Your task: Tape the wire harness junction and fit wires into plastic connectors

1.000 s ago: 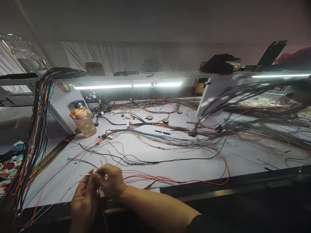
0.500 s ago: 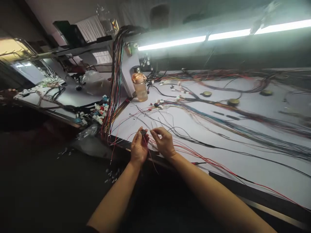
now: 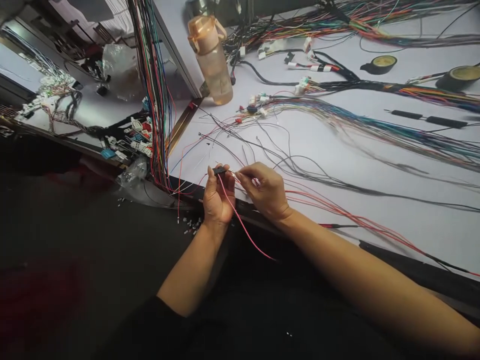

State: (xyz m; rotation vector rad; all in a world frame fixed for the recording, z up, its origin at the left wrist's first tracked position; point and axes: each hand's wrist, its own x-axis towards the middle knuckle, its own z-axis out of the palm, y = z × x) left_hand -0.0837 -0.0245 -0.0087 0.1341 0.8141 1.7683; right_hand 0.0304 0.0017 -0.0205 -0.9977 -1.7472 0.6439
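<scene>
Between the thumb and fingers of my left hand (image 3: 218,197) is a small black connector (image 3: 219,170). A red wire (image 3: 243,227) runs from it and hangs down past the table edge. My right hand (image 3: 264,190) is closed in a pinch just right of the connector, on a thin wire with a shiny metal end (image 3: 233,173). Whether that end touches the connector is too small to tell. More red wires (image 3: 322,200) stretch from near my right hand across the table to the right. Loose black wires (image 3: 300,172) lie behind my hands.
An orange-lidded bottle (image 3: 213,62) stands at the back beside the partition. A thick wire bundle (image 3: 152,95) hangs at the left, near a pile of connectors (image 3: 137,137). Long harnesses (image 3: 375,127) and tape rolls (image 3: 383,62) lie across the white table (image 3: 318,140).
The view has tipped down and come closer to the table. My right hand stays pinched beside the connector in my left hand; the red wire now hangs farther to the right.
</scene>
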